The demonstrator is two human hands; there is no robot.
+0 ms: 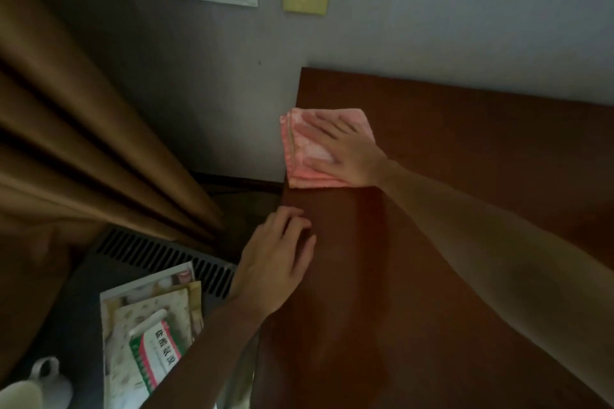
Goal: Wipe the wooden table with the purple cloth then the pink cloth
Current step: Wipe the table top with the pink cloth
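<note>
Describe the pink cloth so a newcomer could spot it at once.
Find the dark wooden table against the grey wall, then go to its far left corner. The pink cloth lies folded there, flat under the right hand. It is the only pale, striped fabric on the wood; the left hand rests on bare table edge nearer the camera.

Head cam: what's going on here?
A person is wiping a wooden table. The right hand lies flat, fingers straight, on a folded pink cloth near the table's far left corner by the wall. The left hand rests on the table's left edge, holding nothing. No purple cloth is in view. Left of the table are a brown curtain, some packets and a white cup.
</note>
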